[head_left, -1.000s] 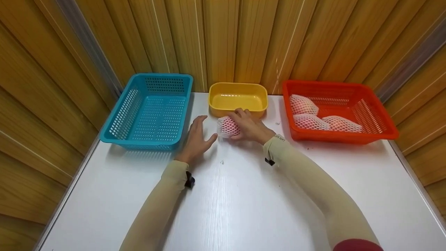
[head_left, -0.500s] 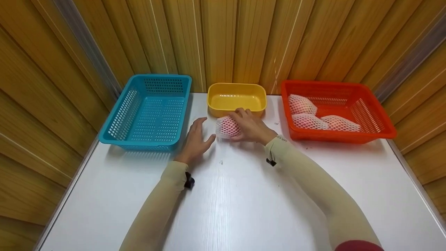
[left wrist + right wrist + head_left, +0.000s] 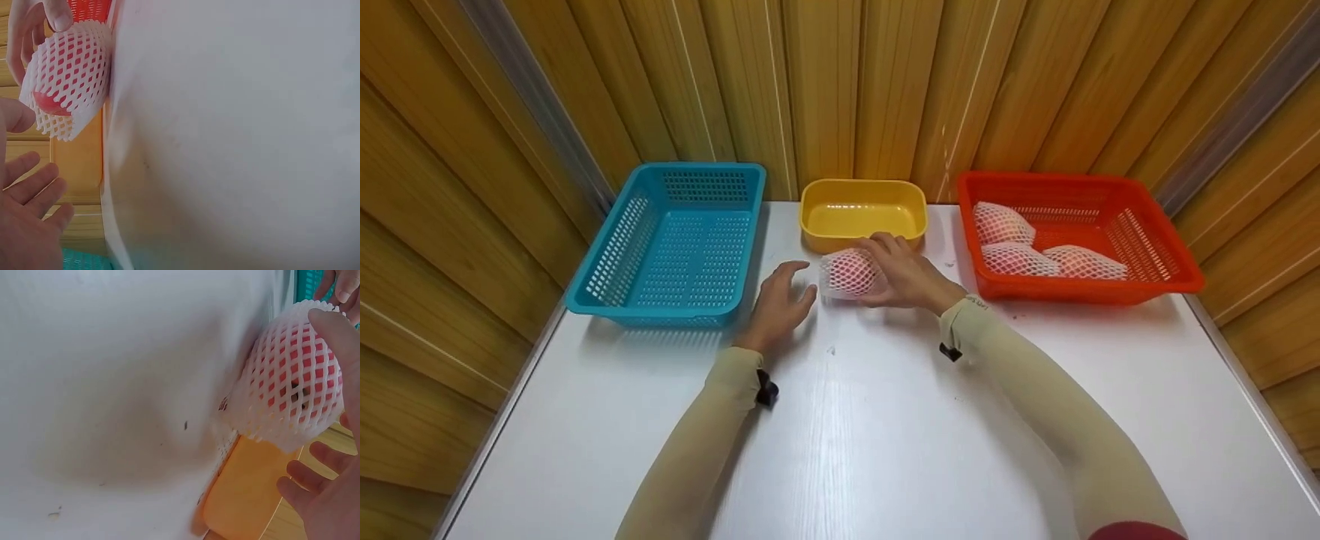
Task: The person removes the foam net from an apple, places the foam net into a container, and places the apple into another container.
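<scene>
A round red fruit (image 3: 851, 274) in a white foam net sits on the white table, in front of the yellow container (image 3: 862, 241). My right hand (image 3: 911, 277) is at its right side; in the right wrist view the thumb (image 3: 332, 326) overlaps the net's edge, while the other fingers are spread apart below the fruit. My left hand (image 3: 776, 307) is a short way left of the fruit, fingers relaxed and holding nothing. In the left wrist view its thumb (image 3: 17, 115) is close to the net's open end, through which the bare red skin shows.
A blue-green slotted basket (image 3: 701, 311) stands at the left with nothing in it. At the right, a red basket (image 3: 1080, 289) holds 3 netted fruits (image 3: 1084, 262) on its left side. A wood-panelled wall (image 3: 825, 90) rises behind the containers.
My right hand has loosened and drawn slightly to the right, leaving more of the netted fruit showing. The left hand's fingers have bent a little and sit slightly farther from the fruit.
</scene>
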{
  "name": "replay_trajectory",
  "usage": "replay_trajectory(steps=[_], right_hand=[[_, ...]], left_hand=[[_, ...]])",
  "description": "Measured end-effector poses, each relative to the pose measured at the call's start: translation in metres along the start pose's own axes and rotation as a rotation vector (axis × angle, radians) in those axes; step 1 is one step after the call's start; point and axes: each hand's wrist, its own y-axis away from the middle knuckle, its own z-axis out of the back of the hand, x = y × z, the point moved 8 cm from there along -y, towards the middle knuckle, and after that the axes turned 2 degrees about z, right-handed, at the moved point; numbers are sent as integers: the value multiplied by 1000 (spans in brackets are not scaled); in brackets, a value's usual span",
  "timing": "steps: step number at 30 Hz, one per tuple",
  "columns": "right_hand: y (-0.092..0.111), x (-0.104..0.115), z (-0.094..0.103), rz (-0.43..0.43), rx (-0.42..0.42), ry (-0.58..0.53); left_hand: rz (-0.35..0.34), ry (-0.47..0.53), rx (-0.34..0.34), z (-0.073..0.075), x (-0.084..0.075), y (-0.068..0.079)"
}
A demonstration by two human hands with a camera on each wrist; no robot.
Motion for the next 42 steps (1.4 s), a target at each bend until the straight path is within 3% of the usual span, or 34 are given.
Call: replay_trajectory(steps=[7,13,20,30,42], right_hand=[[10,-8,3,5,-28,-60],[20,-19,4,-37,-29,-82],[33,-29,2,-81,-10,-137],[51,-39,3,-117,-21,-133],[68,-49,2,-202,17,-116]], left_hand=[[-57,45,-37,-1,-5,-5],[-68,9,-63,0,-12,-10],[-51,-8,-42,-3,-14,-16],[-91,12,-27,-13,-19,-20],[-155,137,21,-22,-28,-23]])
